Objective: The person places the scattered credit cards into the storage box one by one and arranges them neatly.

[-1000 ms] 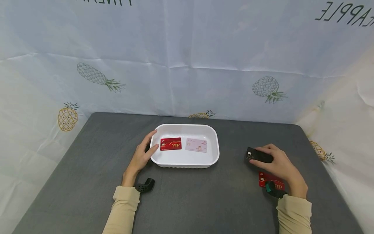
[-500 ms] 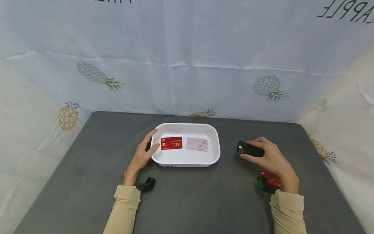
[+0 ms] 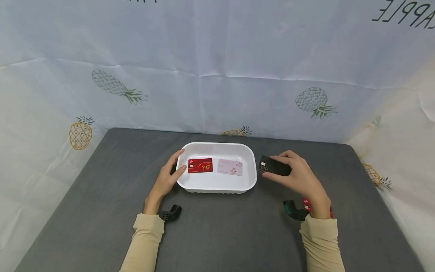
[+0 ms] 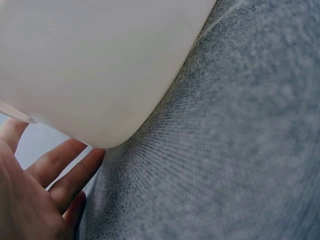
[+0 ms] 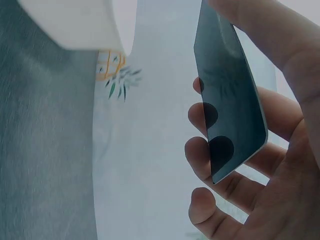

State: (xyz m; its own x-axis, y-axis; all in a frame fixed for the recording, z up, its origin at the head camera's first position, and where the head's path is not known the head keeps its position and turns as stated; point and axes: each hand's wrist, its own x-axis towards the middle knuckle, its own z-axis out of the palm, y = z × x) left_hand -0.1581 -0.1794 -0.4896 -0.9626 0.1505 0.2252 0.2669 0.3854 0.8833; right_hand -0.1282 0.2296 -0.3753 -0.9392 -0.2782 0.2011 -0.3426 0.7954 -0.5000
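A white plastic tray stands on the grey table. Two cards lie flat inside it: a red VIP card at left and a pink VIP card at right. My left hand holds the tray's left end, thumb over the rim, with other fingers against the outer wall in the left wrist view. My right hand pinches a black VIP card between thumb and fingers, just right of the tray. The right wrist view shows that card tilted, raised off the table.
Another red card lies on the table, mostly hidden under my right wrist. A white curtain with pineapple prints hangs behind the table's far edge. Each wrist wears a dark camera band.
My right hand has moved left with the black card, from the right side of the table to beside the tray. The left hand and tray stay in place.
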